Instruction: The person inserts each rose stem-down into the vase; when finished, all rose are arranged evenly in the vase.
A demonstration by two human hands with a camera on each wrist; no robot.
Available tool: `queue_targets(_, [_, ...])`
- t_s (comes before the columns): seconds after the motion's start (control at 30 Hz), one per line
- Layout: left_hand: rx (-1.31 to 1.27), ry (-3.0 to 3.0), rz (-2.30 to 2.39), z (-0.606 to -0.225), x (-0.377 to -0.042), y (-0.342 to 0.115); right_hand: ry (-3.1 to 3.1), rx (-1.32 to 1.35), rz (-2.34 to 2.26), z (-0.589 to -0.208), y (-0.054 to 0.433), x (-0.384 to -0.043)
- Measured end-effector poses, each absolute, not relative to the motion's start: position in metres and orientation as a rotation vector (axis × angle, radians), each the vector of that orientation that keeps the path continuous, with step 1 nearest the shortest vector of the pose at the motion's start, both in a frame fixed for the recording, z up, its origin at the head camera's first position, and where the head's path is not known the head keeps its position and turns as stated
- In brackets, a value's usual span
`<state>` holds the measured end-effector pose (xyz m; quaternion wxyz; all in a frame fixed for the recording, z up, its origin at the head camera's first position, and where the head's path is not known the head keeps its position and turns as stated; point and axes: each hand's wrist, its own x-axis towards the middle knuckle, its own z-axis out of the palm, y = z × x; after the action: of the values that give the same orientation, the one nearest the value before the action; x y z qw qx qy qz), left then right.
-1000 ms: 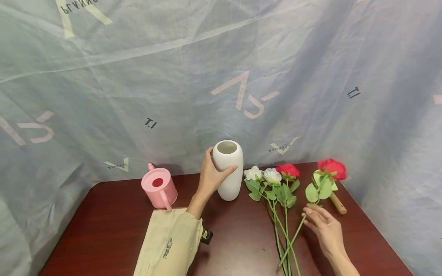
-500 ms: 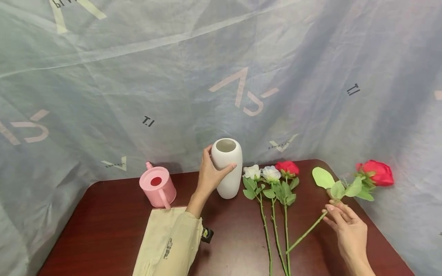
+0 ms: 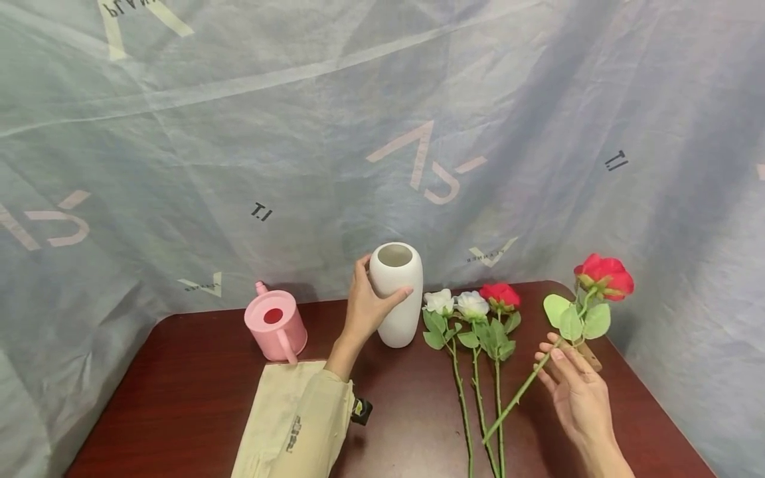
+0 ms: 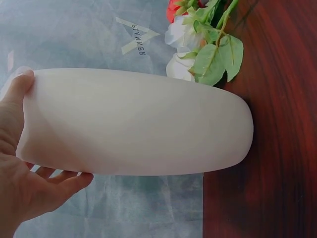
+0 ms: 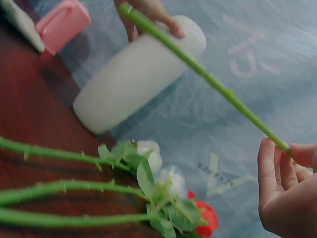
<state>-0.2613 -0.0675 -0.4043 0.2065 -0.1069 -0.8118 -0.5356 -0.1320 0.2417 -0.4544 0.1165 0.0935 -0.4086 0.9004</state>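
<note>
My left hand (image 3: 367, 309) grips the upper part of a white vase (image 3: 402, 312), which stands upright with its round mouth facing up. In the left wrist view, thumb and fingers wrap the vase (image 4: 138, 121) near its rim. My right hand (image 3: 580, 392) pinches the green stem of a red rose (image 3: 606, 275) just below its leaves; the bloom points up and right. The right wrist view shows the bare stem (image 5: 218, 89) between thumb and fingers. Beside the vase lie two white roses (image 3: 439, 302) and another red rose (image 3: 501, 295), their stems running toward me.
A pink watering can (image 3: 276, 325) stands left of the vase. A beige cloth-like item (image 3: 271, 405) lies under my left sleeve. A wooden handle (image 3: 592, 357) shows behind my right hand. Grey printed fabric (image 3: 299, 166) hangs behind the dark red table (image 3: 173, 398).
The right hand carried the rose rightward off the other stems, then swung back slightly left, with the bloom turning more upright. The left hand stays on the vase.
</note>
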Motion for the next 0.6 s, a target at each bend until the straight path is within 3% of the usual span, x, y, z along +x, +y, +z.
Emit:
queue_targets(0.4, [-0.298,-2.246,-1.509,-0.405,-0.260,-0.066,-0.487,0.609,2.993,-0.446,0.223,-0.148])
queue_targets(0.6, [-0.304,-2.232,-1.514,-0.406,-0.262,-0.066,-0.419,0.556,2.981,-0.436,0.211,-0.155])
